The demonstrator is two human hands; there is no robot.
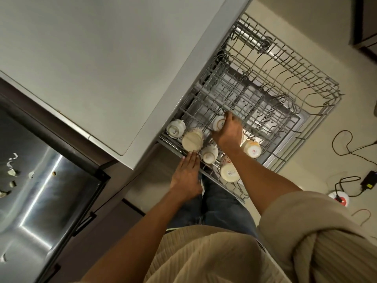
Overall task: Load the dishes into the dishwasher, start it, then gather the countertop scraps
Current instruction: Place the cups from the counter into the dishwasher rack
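Centrally, wire rack (pixel 289 111) holding 6 upturned cups, right hand (pixel 227 133) pinching cup (pixel 218 122), left hand (pixel 186 178) flat, fingers straight against rack edge.

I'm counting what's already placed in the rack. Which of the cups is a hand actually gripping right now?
The white cup farthest into the rack, gripped by the right hand. The other cups sit free; the left hand only has straight fingers by the cream cup.

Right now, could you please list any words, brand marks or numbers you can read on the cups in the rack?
Nothing reads clearly.
White upturned cup at the rack's far left: dark base stamp, too blurred.
Cream upturned cup with a red round mark: logo only, no legible letters.
Floral upturned cup nearest the person: faint base print, unreadable.
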